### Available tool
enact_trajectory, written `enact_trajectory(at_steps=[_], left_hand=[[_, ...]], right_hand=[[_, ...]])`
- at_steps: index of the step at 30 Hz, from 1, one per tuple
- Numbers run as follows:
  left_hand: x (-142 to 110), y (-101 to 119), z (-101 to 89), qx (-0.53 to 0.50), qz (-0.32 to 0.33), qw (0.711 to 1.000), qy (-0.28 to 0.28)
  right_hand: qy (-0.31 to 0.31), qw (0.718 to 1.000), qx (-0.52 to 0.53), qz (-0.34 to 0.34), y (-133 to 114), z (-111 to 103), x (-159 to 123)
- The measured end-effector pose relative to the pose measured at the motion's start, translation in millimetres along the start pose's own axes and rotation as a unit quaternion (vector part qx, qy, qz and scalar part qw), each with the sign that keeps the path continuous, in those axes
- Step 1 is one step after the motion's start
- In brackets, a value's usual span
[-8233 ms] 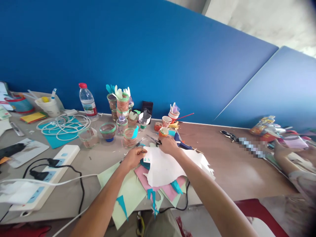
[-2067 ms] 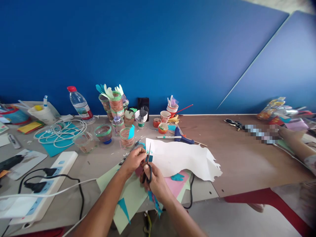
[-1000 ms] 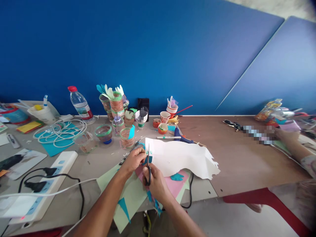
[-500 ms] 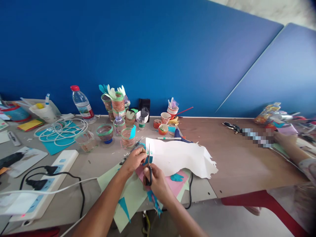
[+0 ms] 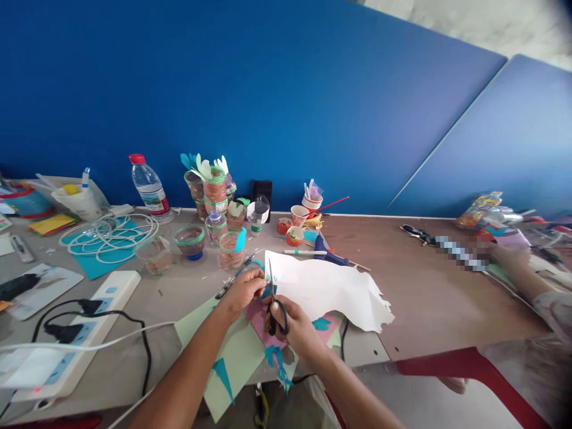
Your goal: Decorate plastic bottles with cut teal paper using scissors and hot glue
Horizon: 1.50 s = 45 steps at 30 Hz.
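In the head view, the left hand (image 5: 243, 292) is just left of the frame's lower middle, its fingers curled, with thumb and forefinger pinched together at the left edge of a white paper (image 5: 326, 289). It appears to grip that edge, though the fingertips are too small to be certain. The right hand (image 5: 295, 322), right beside it, is closed around the black handles of a pair of scissors (image 5: 273, 297), whose blades point up the frame across the paper's left end, near small green loops drawn there. The paper stretches right from the lower middle, its far end ragged.

Beneath the hands lie pink paper (image 5: 261, 328) and a pale green sheet (image 5: 232, 351), with blue scraps (image 5: 277, 360) at the table's front edge. Above the white paper are a marker (image 5: 305, 252) and a blue glue gun (image 5: 330, 257). Stacked cups (image 5: 215, 193) stand left of centre, a red-capped bottle (image 5: 152, 192) further left, and a power strip (image 5: 107, 305) lower left. Another person's hand (image 5: 509, 262) is at far right.
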<state>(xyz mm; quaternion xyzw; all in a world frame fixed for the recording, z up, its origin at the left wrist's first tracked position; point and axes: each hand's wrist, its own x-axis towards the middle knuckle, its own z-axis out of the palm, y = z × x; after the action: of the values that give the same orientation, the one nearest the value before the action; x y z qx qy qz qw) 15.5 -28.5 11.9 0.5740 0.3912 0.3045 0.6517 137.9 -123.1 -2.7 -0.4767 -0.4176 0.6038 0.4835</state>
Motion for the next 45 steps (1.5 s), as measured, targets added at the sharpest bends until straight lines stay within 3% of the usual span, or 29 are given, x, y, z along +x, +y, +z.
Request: enact_trajectory(at_steps=[6, 13, 19, 24, 34, 41, 45], left_hand=[[1.6, -3.9, -0.1, -0.027, -0.002, 0.999, -0.020], [1.0, -2.1, -1.0, -0.019, -0.003, 1.000, -0.020], [2.4, -2.9, -1.9, -0.009, 0.000, 0.999, -0.033], [2.3, -1.8, -0.2, -0.012, 0.001, 0.999, -0.036], [2.7, -4.2, -0.8, -0.020, 0.015, 0.999, -0.039], [-0.5, -4.9, 4.7, -0.017, 0.041, 0.997, -0.057], [1.5, -6.2, 8.2, 0.001, 0.083, 0.996, -0.033]], right_hand=[[-0.003, 0.999, 0.038, -0.024, 2.2, 1.7, 2.1], [-0.019, 0.999, -0.036, -0.026, -6.4, -8.2, 0.8], [-0.068, 0.989, -0.127, -0.031, -21.7, -23.4, -2.0], [-0.079, 0.987, -0.138, -0.024, -24.7, -25.5, -1.7], [-0.077, 0.982, -0.163, -0.051, -14.6, -26.4, 3.0], [-0.035, 0.983, -0.166, -0.075, -12.1, -20.6, 6.1], [-0.011, 0.979, -0.186, -0.085, -10.4, -18.1, 9.3]])
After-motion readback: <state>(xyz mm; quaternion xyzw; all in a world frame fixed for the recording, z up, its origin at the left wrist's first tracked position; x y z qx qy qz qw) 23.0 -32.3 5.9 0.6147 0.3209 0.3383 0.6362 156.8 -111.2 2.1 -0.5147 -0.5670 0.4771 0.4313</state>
